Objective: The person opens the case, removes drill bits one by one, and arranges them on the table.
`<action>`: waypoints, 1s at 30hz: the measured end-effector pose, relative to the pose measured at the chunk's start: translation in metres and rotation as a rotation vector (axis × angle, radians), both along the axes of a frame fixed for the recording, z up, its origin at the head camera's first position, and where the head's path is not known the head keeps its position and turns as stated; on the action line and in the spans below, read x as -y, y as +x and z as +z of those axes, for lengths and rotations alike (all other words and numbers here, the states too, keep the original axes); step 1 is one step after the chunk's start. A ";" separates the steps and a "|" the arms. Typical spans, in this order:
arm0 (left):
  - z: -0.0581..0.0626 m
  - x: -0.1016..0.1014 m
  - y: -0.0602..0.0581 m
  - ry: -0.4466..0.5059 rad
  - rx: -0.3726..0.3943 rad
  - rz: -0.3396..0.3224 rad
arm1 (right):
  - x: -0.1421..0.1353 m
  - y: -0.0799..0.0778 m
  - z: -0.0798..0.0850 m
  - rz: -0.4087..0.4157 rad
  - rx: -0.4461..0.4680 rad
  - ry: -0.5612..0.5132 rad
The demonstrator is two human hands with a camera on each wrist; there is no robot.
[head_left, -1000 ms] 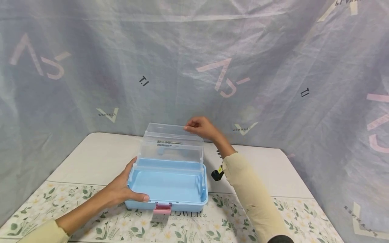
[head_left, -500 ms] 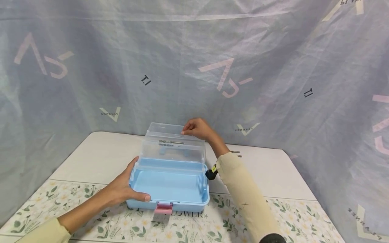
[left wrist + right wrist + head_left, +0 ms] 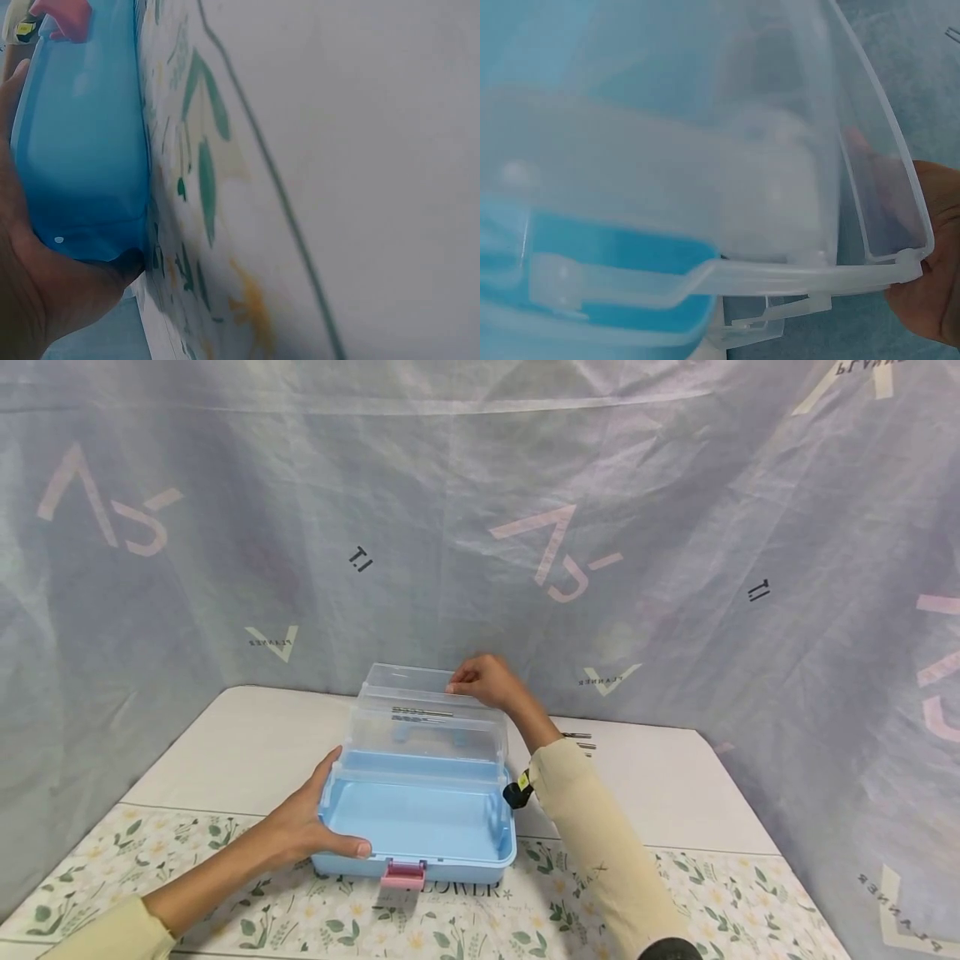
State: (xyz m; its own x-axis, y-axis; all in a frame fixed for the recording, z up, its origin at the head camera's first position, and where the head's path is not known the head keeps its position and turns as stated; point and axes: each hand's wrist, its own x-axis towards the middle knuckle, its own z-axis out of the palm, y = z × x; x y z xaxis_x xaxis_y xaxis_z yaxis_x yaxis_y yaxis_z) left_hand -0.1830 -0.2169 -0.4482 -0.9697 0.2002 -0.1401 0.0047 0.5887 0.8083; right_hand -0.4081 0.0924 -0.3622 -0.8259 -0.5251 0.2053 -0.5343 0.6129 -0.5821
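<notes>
A light blue plastic storage box [image 3: 420, 818] stands with its pink latch [image 3: 403, 874] facing me. Clear fold-out trays [image 3: 427, 727] rise behind it, stepped toward the curtain. My left hand [image 3: 303, 827] grips the box's left end, thumb along the front rim; the left wrist view shows this hand [image 3: 52, 277] wrapped around the corner. At the rear, my right hand [image 3: 487, 681] pinches the topmost tray near its right end. In the right wrist view, fingers of that hand [image 3: 930, 300] show blurrily through the clear plastic. Thin metal drill bits [image 3: 422, 712] lie in a tray.
More metal bits [image 3: 579, 736] lie on the white tabletop [image 3: 645, 785] right of the box, partly behind my right forearm. A floral cloth [image 3: 247, 893] covers the front of the table. Close behind hangs a grey printed curtain [image 3: 420, 510].
My right hand has lowered slightly onto the upper tray, and the forearm has shifted left, showing more of the bits on the table. The left hand keeps its grip on the box.
</notes>
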 end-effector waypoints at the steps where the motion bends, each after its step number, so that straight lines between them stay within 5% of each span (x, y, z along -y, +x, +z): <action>1: 0.000 0.000 0.000 -0.004 0.000 0.001 | 0.001 0.001 0.000 0.004 -0.006 0.006; 18: 0.002 -0.002 0.002 -0.024 -0.029 0.000 | 0.003 0.004 0.003 0.019 -0.001 0.080; 30: 0.002 -0.001 0.003 -0.004 -0.023 0.006 | -0.006 0.001 0.000 0.088 0.040 0.026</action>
State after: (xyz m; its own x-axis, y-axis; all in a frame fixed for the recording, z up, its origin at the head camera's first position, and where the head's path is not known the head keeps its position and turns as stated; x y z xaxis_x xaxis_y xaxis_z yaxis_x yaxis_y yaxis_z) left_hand -0.1803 -0.2155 -0.4460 -0.9739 0.1935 -0.1189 0.0193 0.5922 0.8055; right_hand -0.4073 0.0987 -0.3617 -0.7839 -0.6005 0.1579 -0.5630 0.5802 -0.5885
